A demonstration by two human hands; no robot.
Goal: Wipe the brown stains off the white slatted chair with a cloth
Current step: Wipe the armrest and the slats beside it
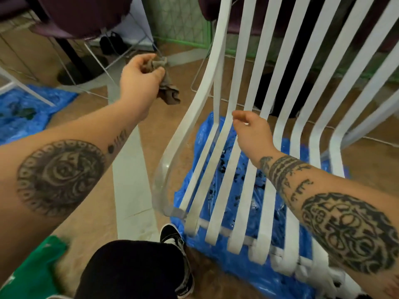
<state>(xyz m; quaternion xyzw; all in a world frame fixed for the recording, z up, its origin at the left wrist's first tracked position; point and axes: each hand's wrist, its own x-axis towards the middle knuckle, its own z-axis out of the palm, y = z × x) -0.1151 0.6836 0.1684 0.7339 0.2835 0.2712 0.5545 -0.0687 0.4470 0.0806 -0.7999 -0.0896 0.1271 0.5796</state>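
Note:
The white slatted chair (237,190) fills the middle and right of the view, its slats curving from the seat up into the backrest. My left hand (140,78) is raised to the left of the chair frame and grips a crumpled brown-grey cloth (169,93), clear of the chair. My right hand (250,130) reaches over the seat where the slats bend upward, with its fingertips at one slat and its fingers loosely curled. The nearest slat ends (192,225) and the left frame look greyish. No clear brown stain shows on the slats.
Blue plastic sheeting (237,266) spattered with dark marks lies under the chair, and more blue sheeting (26,111) lies at the left. My knee and black shoe (172,240) are beside the seat's front edge. Dark purple chairs with wire legs (86,16) stand behind.

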